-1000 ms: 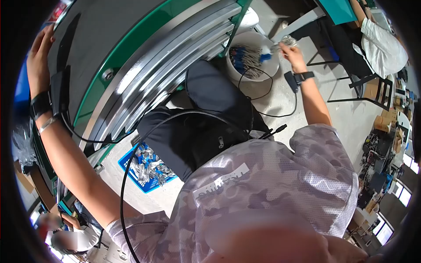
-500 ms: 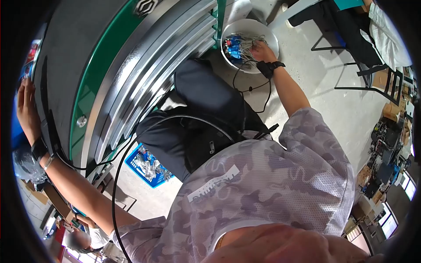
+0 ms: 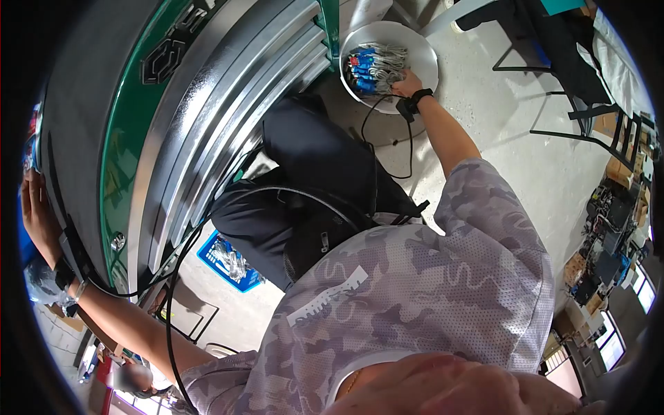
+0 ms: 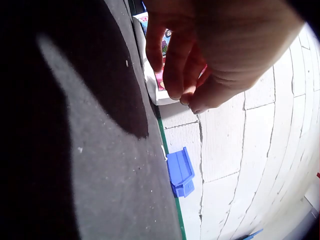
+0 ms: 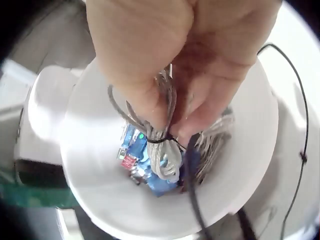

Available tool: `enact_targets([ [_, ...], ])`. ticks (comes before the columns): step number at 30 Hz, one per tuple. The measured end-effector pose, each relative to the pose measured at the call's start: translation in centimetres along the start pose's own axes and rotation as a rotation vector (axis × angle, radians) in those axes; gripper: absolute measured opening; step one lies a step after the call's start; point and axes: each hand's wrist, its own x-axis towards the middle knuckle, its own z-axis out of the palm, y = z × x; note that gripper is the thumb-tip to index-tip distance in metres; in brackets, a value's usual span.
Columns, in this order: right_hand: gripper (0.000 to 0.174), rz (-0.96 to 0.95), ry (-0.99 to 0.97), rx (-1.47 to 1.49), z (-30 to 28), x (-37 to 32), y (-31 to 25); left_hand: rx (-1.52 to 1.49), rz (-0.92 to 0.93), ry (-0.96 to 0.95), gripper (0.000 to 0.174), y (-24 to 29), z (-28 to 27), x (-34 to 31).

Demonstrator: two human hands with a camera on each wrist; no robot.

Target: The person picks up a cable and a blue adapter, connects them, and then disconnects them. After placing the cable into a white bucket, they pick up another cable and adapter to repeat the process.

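Note:
My right hand reaches over the near right side of a white bucket. In the right wrist view its thumb and fingers pinch a coiled grey cable bundle, bound with a thin black tie, over the bucket's mouth. More tied cables with blue connectors, one of them red, lie inside below it. My left hand is at the far left beside the dark bench top. In the left wrist view its fingers hang loosely curled, holding nothing, in front of a colourful box.
A blue basket with cable bundles stands on the floor by my leg. The green-edged bench with metal drawers rises beside my knees. A thin black cord runs from my right wrist. A black chair stands to the right.
My right hand has carried the bundle from the bucket's right side to over its mouth. The head view has turned, and the left hand shows lower in it.

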Motion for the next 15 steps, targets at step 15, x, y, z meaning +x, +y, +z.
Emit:
enact_targets([
  [15, 0.035, 0.072, -0.296, -0.060, -4.1, -2.2, -2.3, -0.553, -0.400, 0.125, 0.041, 4.4, 0.6, 0.0],
])
